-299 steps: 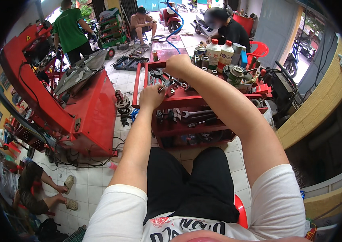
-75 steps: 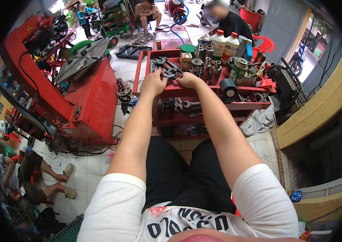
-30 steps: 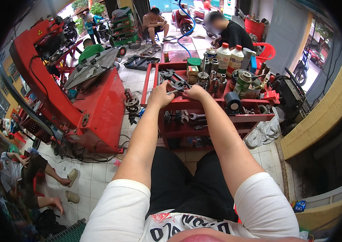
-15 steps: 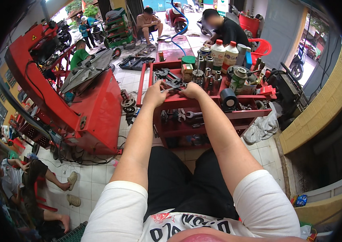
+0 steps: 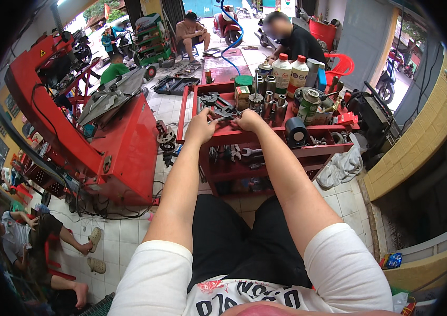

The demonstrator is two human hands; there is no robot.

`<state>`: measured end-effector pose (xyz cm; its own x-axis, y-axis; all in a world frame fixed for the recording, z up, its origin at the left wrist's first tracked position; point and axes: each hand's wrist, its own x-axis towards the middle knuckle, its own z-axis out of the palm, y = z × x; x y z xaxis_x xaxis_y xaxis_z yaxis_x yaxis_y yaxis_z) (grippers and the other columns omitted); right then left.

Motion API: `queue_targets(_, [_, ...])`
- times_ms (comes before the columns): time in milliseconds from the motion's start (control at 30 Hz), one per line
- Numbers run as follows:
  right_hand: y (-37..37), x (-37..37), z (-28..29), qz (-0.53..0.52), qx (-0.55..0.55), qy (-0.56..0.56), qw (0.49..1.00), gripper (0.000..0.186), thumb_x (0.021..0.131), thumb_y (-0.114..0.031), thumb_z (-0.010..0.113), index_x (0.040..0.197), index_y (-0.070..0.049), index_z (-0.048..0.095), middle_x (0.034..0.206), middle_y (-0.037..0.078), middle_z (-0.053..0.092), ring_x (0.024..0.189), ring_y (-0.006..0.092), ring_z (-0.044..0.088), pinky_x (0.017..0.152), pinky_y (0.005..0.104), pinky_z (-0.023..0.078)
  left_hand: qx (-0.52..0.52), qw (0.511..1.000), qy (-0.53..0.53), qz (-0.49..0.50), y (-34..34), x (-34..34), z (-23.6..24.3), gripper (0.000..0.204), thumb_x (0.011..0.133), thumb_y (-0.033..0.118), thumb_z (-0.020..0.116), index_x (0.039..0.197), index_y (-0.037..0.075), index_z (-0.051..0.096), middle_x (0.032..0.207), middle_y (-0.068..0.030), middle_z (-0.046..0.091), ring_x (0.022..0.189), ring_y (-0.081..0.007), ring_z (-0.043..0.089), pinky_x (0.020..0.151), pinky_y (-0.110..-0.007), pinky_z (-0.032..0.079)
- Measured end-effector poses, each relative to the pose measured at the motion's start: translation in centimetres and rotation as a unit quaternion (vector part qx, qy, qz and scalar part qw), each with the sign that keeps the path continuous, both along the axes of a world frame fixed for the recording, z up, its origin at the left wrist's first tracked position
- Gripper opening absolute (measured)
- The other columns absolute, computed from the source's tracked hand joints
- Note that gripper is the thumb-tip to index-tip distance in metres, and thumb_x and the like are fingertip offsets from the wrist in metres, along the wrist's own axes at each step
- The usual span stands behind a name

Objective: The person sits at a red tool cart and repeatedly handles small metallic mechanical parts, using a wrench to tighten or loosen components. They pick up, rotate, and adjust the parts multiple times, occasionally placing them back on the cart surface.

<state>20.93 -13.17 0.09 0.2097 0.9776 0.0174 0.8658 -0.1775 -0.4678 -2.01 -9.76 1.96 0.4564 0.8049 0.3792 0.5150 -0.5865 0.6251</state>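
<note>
Both arms reach over the red tool cart's top tray [image 5: 187,113]. My left hand [image 5: 201,126] is closed, thumb and fingers pinching the near end of a grey metal wrench [image 5: 217,120]. The fingers of my right hand [image 5: 250,121] are closed at its other end, where a ring-like end shows; the fingers hide part of it. Just beyond my hands, a dark adjustable wrench [image 5: 224,108] lies among other metal tools. Right of my right hand stand several shiny sockets [image 5: 269,100] and a small box with a green lid [image 5: 243,84].
White bottles with red caps [image 5: 281,72], a green spray can [image 5: 309,105] and a dark cylinder [image 5: 298,131] crowd the cart's right side. More wrenches [image 5: 250,151] lie on the lower shelf. A red machine [image 5: 120,152] stands at left. Several people sit or work around the shop.
My hands stay at nearly the same spot on the tray, with slight finger movement around the wrench. The person in green at far left has bent lower.
</note>
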Motion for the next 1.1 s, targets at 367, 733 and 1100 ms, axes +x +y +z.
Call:
queue_targets(367, [2.8,1.9,-2.2,0.010,-0.022,-0.005,1.000,0.051,0.094,-0.045,0.065,0.112,0.002,0.074,0.118,0.025,0.071,0.114,0.0407,0.067,0.098,0.0458,0.053,0.013,1.000,-0.017,-0.010,-0.2,0.8,0.2,0.025,0.090,0.021,0.074,0.109,0.008,0.065,0.101,-0.0158,0.075,0.098,-0.0376,0.072,0.084,-0.046,0.056])
queue_targets(733, [-0.7,-1.2,1.3,-0.012,-0.010,-0.006,1.000,0.052,0.088,-0.047,0.075,0.103,0.003,0.077,0.110,0.027,0.072,0.107,0.0417,0.069,0.093,0.0450,0.055,0.084,0.995,-0.045,-0.009,0.2,-0.7,-0.4,0.023,0.087,0.018,0.079,0.102,0.005,0.067,0.099,-0.0163,0.071,0.096,-0.0353,0.069,0.085,-0.045,0.055])
queue_targets(1100, [1.1,0.1,-0.3,0.016,-0.039,0.012,0.999,0.051,0.098,-0.046,0.063,0.115,0.001,0.074,0.120,0.026,0.070,0.116,0.0402,0.066,0.099,0.0442,0.052,0.111,0.992,-0.068,0.002,0.0,0.0,-0.5,0.019,0.088,0.017,0.076,0.099,0.005,0.066,0.107,-0.0150,0.064,0.103,-0.0358,0.066,0.088,-0.045,0.054])
